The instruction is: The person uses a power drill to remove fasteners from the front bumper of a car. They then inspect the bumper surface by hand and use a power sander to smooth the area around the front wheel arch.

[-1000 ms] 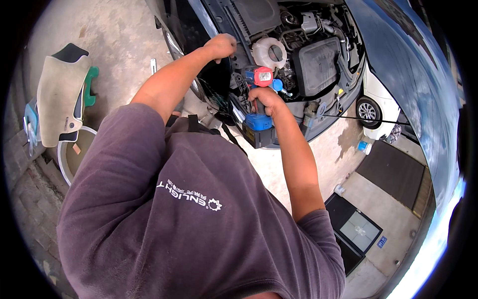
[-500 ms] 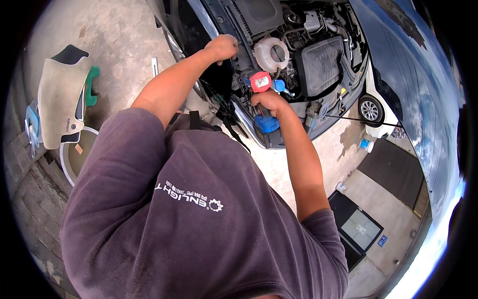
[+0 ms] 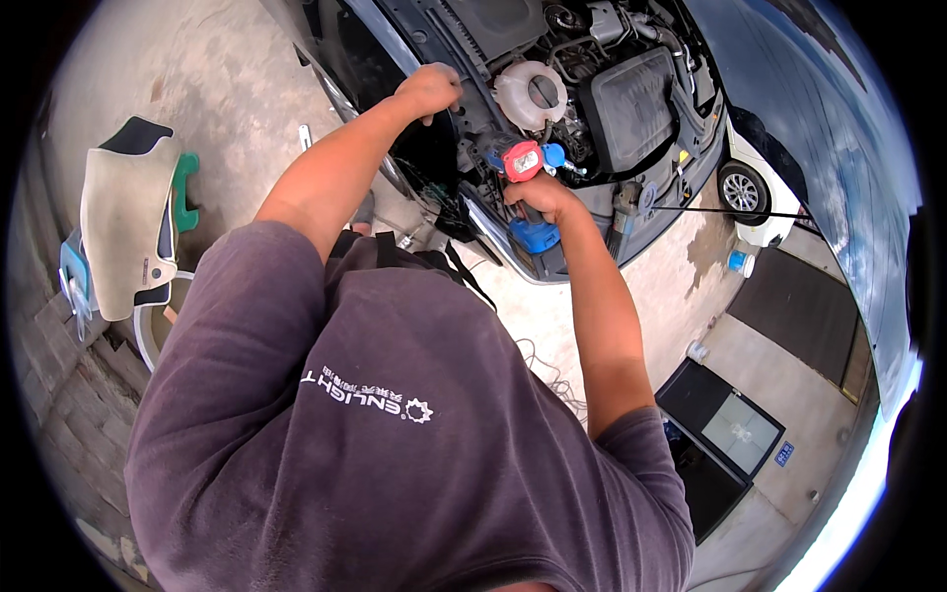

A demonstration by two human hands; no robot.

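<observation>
At the near side of an open engine bay [image 3: 631, 109], my right hand [image 3: 543, 197] grips a cordless power tool [image 3: 536, 235] with a red-and-dark head and a blue base. A small blue item [image 3: 553, 154] with a metal fitting sits just beside the tool's head. My left hand [image 3: 426, 94] is curled at the edge of the bay, up and left of the tool; what its fingers hold, if anything, is hidden. A translucent white reservoir [image 3: 517, 99] lies above the tool, next to a ribbed black cover.
The raised dark hood [image 3: 809, 118] fills the right side, crossed below by a thin rod. A white car [image 3: 764, 222] stands beyond. At left are beige mats [image 3: 123, 237], a green plastic stool [image 3: 185, 192] and a bucket [image 3: 148, 350]. A cable [image 3: 552, 380] lies on the concrete.
The power tool has shifted slightly right and changed tilt in my right hand. My left hand stays near the bay's edge. The view has moved a little, showing the cable on the ground.
</observation>
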